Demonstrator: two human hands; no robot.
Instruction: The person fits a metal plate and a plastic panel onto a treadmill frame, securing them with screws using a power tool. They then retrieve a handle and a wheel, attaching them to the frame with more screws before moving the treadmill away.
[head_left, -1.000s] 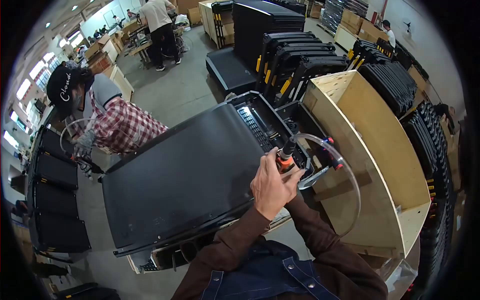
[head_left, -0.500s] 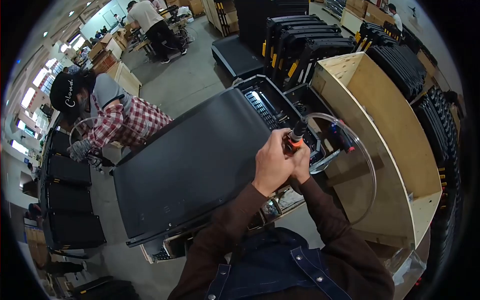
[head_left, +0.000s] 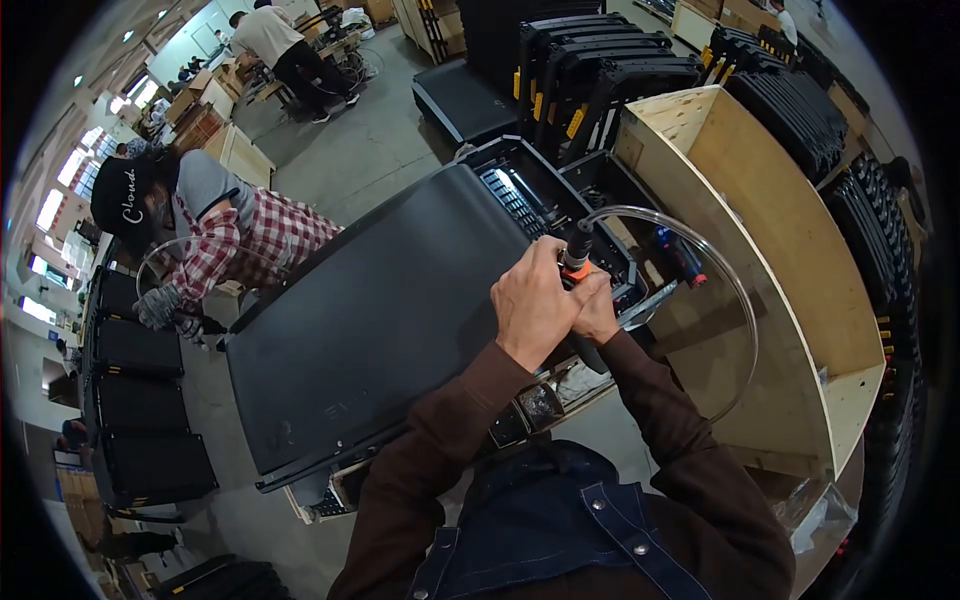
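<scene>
Both hands are wrapped around a black air tool (head_left: 577, 250) with an orange collar, a clear hose curving away from its top. My left hand (head_left: 536, 305) grips it from the left, fingers closed. On the other side, my right hand (head_left: 597, 308) is closed round it too, the two hands touching. What lies under the hands is partly hidden. They are above the near right corner of a large black panel (head_left: 390, 300). Beside the panel is a black tray (head_left: 520, 200) of small parts.
A wooden crate (head_left: 770, 230) curves along my right. A co-worker in a plaid shirt (head_left: 265, 235) bends at the panel's left end, wearing gloves. Stacked black frames (head_left: 600, 75) stand behind. A red-tipped blue tool (head_left: 682, 258) lies near the crate.
Both hands and the air tool have shifted slightly left and up in view. The tool stays gripped. The co-worker's hands have barely moved.
</scene>
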